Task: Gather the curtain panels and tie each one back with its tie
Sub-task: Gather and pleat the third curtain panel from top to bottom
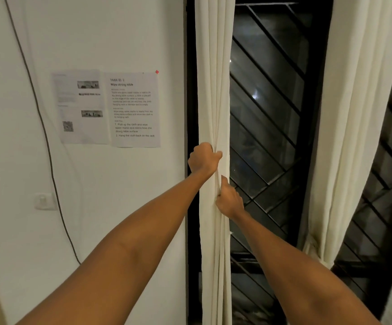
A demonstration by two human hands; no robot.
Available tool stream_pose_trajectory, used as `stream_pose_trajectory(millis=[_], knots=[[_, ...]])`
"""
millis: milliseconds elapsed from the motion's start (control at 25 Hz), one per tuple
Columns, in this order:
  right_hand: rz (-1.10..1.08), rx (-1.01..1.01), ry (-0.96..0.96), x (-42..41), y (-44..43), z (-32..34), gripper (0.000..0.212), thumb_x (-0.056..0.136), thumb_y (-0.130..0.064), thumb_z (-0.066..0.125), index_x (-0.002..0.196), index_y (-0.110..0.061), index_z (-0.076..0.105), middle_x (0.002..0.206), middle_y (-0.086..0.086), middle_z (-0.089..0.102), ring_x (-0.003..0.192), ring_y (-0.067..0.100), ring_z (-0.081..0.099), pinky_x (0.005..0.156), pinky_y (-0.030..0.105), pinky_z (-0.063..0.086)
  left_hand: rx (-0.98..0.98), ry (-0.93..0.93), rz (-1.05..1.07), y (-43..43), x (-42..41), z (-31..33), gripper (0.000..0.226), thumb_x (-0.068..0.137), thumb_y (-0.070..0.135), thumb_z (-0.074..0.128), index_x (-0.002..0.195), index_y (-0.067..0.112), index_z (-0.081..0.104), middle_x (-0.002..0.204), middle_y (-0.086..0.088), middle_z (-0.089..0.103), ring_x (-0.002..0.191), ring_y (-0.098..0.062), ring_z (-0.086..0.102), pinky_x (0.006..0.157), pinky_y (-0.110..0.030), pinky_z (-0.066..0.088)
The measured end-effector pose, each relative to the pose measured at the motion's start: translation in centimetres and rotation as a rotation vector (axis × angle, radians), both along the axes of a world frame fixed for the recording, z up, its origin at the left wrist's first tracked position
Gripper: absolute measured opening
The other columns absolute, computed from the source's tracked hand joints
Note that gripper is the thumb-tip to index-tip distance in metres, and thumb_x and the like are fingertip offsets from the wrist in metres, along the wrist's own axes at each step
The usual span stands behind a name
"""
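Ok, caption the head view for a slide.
Left hand and right hand grip the gathered curtain panel; other panel tied.

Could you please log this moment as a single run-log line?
stage: gathering left curtain panel | left hand: grips folds | right hand: pinches folds just below | right curtain panel: tied back

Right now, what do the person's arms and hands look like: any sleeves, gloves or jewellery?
Both arms are bare as far as the frame shows: no sleeve reaches the left forearm or the right forearm. The left hand and the right hand wear no gloves, and no watch or bracelet shows at either wrist. Rings cannot be judged; the fingers are mostly hidden.
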State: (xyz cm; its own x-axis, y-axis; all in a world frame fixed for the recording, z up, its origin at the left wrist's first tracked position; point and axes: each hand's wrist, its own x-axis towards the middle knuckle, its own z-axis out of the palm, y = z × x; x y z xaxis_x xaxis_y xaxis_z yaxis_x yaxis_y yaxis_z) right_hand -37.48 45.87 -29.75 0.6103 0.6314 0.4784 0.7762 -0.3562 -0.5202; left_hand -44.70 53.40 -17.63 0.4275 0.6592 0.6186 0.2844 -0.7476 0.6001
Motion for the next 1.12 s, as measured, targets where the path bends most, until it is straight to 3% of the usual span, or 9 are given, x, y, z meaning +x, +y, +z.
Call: stream_pose_trajectory(millis=[200, 400, 560, 640, 720, 800, 880, 960, 1120], knots=[[0.141, -0.129, 0.037, 3.2, 0.7, -4.4, 0.072, 0.094, -0.006, 0.04, 0.156, -0.03, 0.012, 0.15, 0.003, 0.045, 0.132, 0.025, 0.052, 0.107, 0.049, 0.046, 0.023, -0.006, -0.044, -0.1, 0.2, -1.1, 0.028, 0.093, 0.04, 0.071, 0.098, 0.016, 0.058, 0.09, 0.003, 0.062, 0.074, -0.014, 0.061, 0.059, -0.024, 0.047], [0.184, -0.261, 0.017, 1.5, 0.0, -7.7, 0.067, 0.096, -0.005, 0.041, 0.155, -0.026, 0.017, 0.139, 0.004, 0.053, 0.117, 0.028, 0.059, 0.094, 0.044, 0.052, -0.112, 0.08, -0.036, -0.1, 0.4, -5.6, 0.054, 0.09, 0.036, 0.075, 0.128, 0.014, 0.045, 0.105, 0.001, 0.054, 0.083, -0.016, 0.056, 0.067, -0.028, 0.048], [0.178, -0.347, 0.112, 0.6, -0.4, -11.5, 0.077, 0.093, -0.007, 0.047, 0.158, -0.021, 0.008, 0.127, 0.009, 0.058, 0.109, 0.032, 0.061, 0.085, 0.041, 0.05, -0.142, 0.182, -0.048, 0.2, 0.4, -12.0, 0.042, 0.093, 0.03, 0.071, 0.123, 0.013, 0.047, 0.104, -0.001, 0.058, 0.086, -0.019, 0.061, 0.068, -0.031, 0.051], [0.249, -0.305, 0.27, 0.8, -0.2, -14.0, 0.099, 0.081, -0.018, 0.064, 0.159, -0.024, 0.004, 0.134, 0.014, 0.056, 0.12, 0.036, 0.058, 0.095, 0.048, 0.053, -0.136, 0.228, -0.058, 0.2, 0.2, -15.5, 0.037, 0.093, 0.026, 0.069, 0.119, 0.012, 0.047, 0.099, -0.001, 0.059, 0.085, -0.023, 0.065, 0.069, -0.035, 0.057], [0.172, -0.241, 0.412, 0.4, 0.5, -16.3, 0.116, 0.072, -0.044, 0.08, 0.159, -0.025, 0.005, 0.153, 0.011, 0.041, 0.137, 0.031, 0.045, 0.108, 0.052, 0.045, -0.147, 0.233, -0.062, -0.3, 0.1, -17.8, 0.035, 0.093, 0.024, 0.069, 0.118, 0.011, 0.047, 0.095, -0.001, 0.058, 0.083, -0.024, 0.067, 0.067, -0.036, 0.058], [-0.029, -0.151, 0.45, -1.0, 1.0, -17.3, 0.101, 0.078, -0.059, 0.072, 0.156, -0.025, 0.016, 0.148, 0.008, 0.049, 0.13, 0.031, 0.052, 0.102, 0.053, 0.049, -0.142, 0.186, -0.058, -1.0, -0.1, -18.7, 0.037, 0.094, 0.024, 0.069, 0.121, 0.01, 0.048, 0.097, -0.002, 0.058, 0.081, -0.02, 0.064, 0.064, -0.03, 0.053], [-0.139, -0.116, 0.362, -1.8, 1.7, -18.6, 0.059, 0.095, -0.04, 0.055, 0.147, -0.017, 0.037, 0.119, 0.008, 0.065, 0.107, 0.031, 0.066, 0.086, 0.046, 0.056, -0.129, 0.12, -0.058, -1.6, -0.3, -19.2, 0.04, 0.094, 0.024, 0.071, 0.123, 0.01, 0.048, 0.103, -0.004, 0.062, 0.081, -0.016, 0.06, 0.066, -0.026, 0.05], [-0.148, -0.141, 0.293, -2.3, 2.2, -19.6, 0.032, 0.101, -0.024, 0.048, 0.129, -0.01, 0.054, 0.097, 0.006, 0.067, 0.09, 0.028, 0.069, 0.073, 0.041, 0.057, -0.163, 0.089, -0.066, -1.8, -0.7, -20.2, 0.045, 0.093, 0.027, 0.074, 0.125, 0.01, 0.047, 0.109, -0.005, 0.064, 0.084, -0.017, 0.06, 0.069, -0.027, 0.05], [-0.042, -0.175, 0.371, -2.1, 2.7, -22.0, 0.021, 0.103, -0.023, 0.052, 0.113, -0.006, 0.06, 0.093, 0.006, 0.065, 0.088, 0.028, 0.068, 0.08, 0.046, 0.058, -0.272, 0.248, -0.057, -1.2, -0.9, -23.7, 0.055, 0.092, 0.028, 0.076, 0.131, 0.011, 0.041, 0.114, -0.008, 0.064, 0.096, -0.026, 0.067, 0.082, -0.037, 0.057]])
